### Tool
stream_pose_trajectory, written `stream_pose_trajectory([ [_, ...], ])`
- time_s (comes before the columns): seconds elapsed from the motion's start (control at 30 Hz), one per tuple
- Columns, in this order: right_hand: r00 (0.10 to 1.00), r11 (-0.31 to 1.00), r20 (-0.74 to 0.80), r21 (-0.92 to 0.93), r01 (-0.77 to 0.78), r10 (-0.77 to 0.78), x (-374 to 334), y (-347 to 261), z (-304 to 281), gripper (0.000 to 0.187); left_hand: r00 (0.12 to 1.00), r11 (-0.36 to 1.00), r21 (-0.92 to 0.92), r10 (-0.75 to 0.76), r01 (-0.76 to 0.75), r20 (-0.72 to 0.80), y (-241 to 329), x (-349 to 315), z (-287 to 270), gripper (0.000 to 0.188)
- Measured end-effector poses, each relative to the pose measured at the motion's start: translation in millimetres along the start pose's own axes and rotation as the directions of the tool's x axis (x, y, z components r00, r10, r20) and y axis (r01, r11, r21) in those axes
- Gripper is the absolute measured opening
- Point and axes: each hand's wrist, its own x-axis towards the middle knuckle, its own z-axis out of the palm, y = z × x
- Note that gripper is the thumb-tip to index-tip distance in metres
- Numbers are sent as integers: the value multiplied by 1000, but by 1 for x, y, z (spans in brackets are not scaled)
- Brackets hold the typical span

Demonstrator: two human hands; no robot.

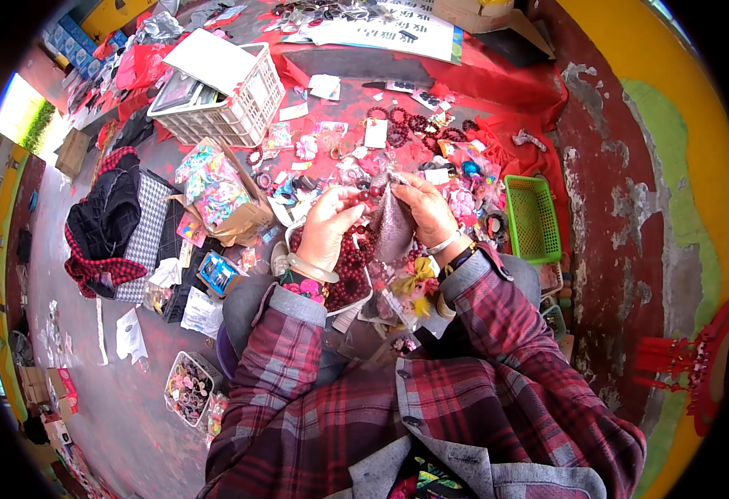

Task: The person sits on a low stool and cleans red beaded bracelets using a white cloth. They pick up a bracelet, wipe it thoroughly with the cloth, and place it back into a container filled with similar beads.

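Observation:
My left hand is closed, pinching a dark red beaded bracelet between thumb and fingers. Close beside it, my right hand grips the top edge of a small shiny mauve pouch, which hangs down from the fingers. The beads are right at the pouch's upper edge; whether any are inside it I cannot tell. Below both hands, between my knees, a white container holds many more dark red beads. Yellow and pink hair ornaments in clear wrapping lie under my right wrist.
Small accessories and beaded bracelets cover the red cloth ahead. A green basket stands at right. To the left are a cardboard box of colourful packets, a white crate and a chair with a dark jacket. A small basket sits lower left.

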Motion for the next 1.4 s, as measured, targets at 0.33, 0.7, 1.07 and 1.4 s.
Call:
stream_pose_trajectory([
  [0.33,993,957,106,-291,-18,51,-4,-11,3,24,999,993,112,43,-44,5,-6,1,-9,21],
  [0.7,1000,995,-8,-96,-9,8,4,1,-6,19,998,996,-77,-38,41,46,-1,-2,2,21],
  [1.07,956,999,291,-19,-32,36,0,-18,-13,37,998,999,34,6,-8,55,8,-2,-11,17],
  [1.4,952,886,278,-464,21,124,-3,-14,-4,30,995,997,-59,-54,59,88,5,-4,-3,17],
])
